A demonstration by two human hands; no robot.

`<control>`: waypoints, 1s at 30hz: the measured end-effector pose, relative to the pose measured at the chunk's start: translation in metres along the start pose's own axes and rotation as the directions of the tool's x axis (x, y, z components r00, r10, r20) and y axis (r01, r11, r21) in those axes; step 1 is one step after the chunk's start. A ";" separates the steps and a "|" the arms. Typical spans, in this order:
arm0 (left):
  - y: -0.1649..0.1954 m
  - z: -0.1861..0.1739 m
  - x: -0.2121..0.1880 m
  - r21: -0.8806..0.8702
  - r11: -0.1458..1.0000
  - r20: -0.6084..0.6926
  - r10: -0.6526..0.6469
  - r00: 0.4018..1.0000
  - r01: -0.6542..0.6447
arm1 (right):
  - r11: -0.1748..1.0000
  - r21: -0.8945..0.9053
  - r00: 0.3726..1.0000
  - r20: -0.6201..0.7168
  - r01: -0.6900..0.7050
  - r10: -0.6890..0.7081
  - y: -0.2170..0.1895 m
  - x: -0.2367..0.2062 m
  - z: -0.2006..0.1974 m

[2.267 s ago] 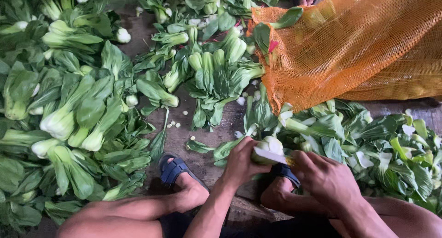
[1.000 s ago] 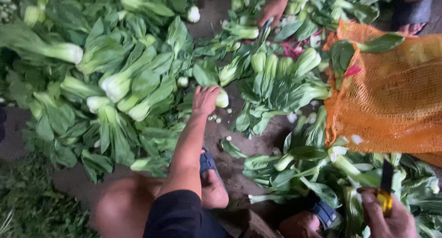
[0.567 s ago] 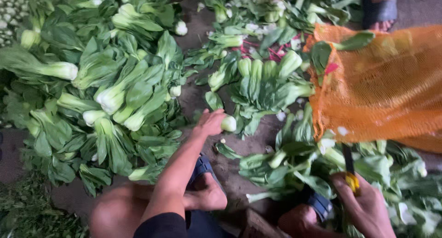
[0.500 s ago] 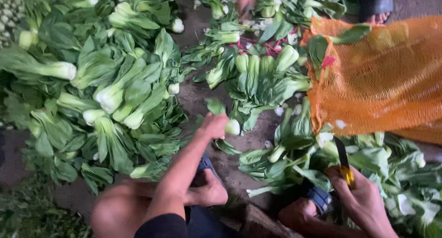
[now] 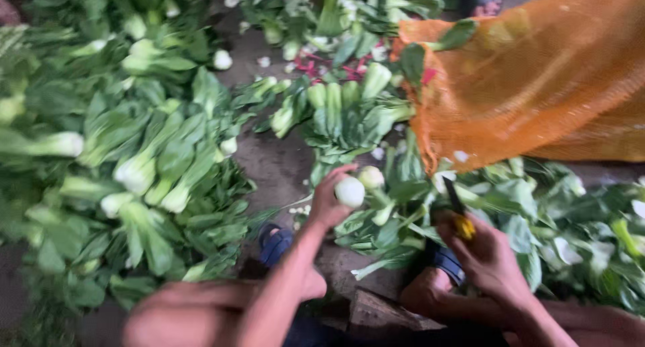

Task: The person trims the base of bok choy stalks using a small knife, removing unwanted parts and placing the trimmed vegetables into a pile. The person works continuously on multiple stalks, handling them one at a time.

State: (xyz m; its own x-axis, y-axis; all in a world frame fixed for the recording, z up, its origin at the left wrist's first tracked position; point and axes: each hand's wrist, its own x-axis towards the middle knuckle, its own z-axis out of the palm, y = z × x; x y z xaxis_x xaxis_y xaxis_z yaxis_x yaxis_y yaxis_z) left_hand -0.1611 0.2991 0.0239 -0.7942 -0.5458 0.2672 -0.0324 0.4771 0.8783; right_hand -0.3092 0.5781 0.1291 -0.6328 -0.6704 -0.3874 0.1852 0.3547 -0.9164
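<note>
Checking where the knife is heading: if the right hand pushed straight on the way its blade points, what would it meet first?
Probably the loose green leaves just beyond the right hand, then the orange mesh sack; depth is unclear.

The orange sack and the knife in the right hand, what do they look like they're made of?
Orange sack: looks like plastic mesh netting, with a fine open weave and slight sheen. Knife in the right hand: dark blade, probably metal; yellow handle, possibly plastic, too blurred to say.
</note>
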 end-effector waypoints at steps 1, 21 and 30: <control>0.021 0.010 -0.002 -0.081 0.997 -0.031 -0.004 1.000 0.002 | 0.996 0.073 0.999 0.023 0.046 -0.048 -0.007 0.001 0.004; 0.131 0.040 -0.028 0.210 0.922 0.068 0.320 0.945 -0.327 | 0.972 0.219 0.996 -0.037 0.083 -0.077 -0.054 -0.029 0.013; 0.148 0.024 -0.021 0.070 0.962 0.265 0.236 0.935 -0.263 | 0.987 0.001 0.974 -0.162 0.162 -0.159 -0.020 -0.018 -0.024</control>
State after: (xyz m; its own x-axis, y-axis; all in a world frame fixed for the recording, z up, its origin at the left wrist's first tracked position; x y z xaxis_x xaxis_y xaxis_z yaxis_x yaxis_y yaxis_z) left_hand -0.1637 0.3985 0.1388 -0.9110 -0.2148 0.3522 0.1353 0.6509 0.7470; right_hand -0.3195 0.5985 0.1566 -0.7675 -0.6040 -0.2150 0.0815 0.2407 -0.9672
